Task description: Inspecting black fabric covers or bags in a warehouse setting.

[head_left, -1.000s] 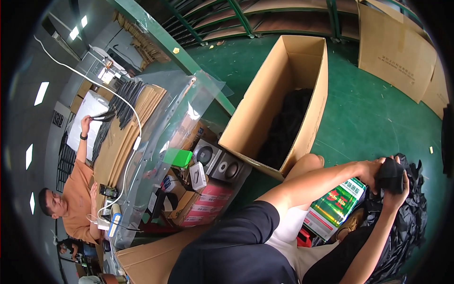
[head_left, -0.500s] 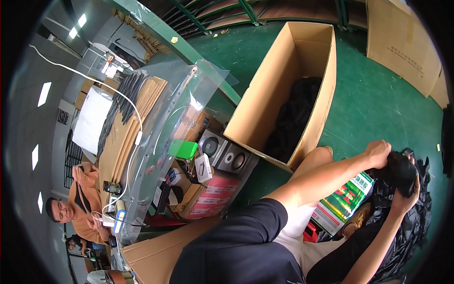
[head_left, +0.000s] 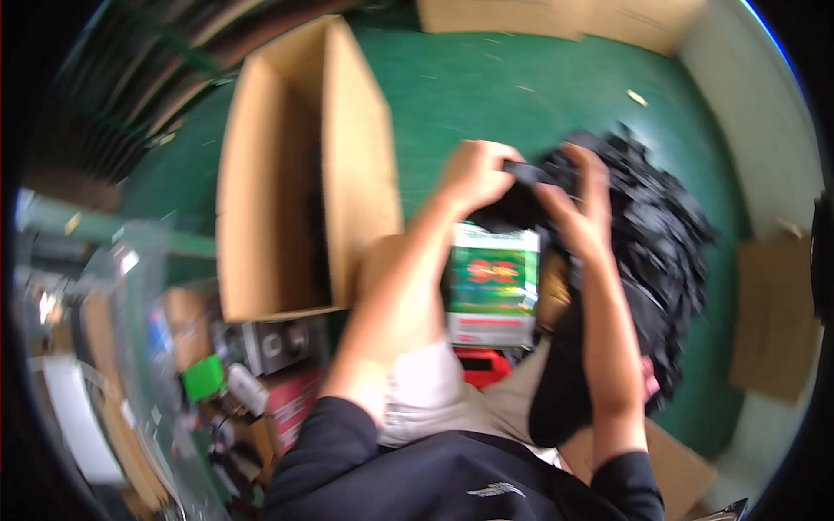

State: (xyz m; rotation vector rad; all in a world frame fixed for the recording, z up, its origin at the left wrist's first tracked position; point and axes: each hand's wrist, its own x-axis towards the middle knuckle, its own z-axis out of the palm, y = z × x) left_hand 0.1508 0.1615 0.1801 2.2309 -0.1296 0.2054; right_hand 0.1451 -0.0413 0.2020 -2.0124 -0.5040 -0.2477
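A soft black piece is stretched between my two hands above a green tin; its exact kind is blurred. My left hand is closed on its left edge. On the other side, my right hand has it between thumb and curved fingers, smeared by motion. Just beyond and to the right of that hand spreads a heap of black pieces on the floor. The green tin, with a white and red lower band, stands between my legs, below the hands.
To the left stands a tall open cardboard box with dark contents. A red object lies near my lap. Cluttered shelving with a green box is at lower left. Flat cardboard leans at the right wall.
My view has swung to the right and levelled, so the box now appears further left and the heap nearer the middle. Both hands still have the black piece, now held out in front.
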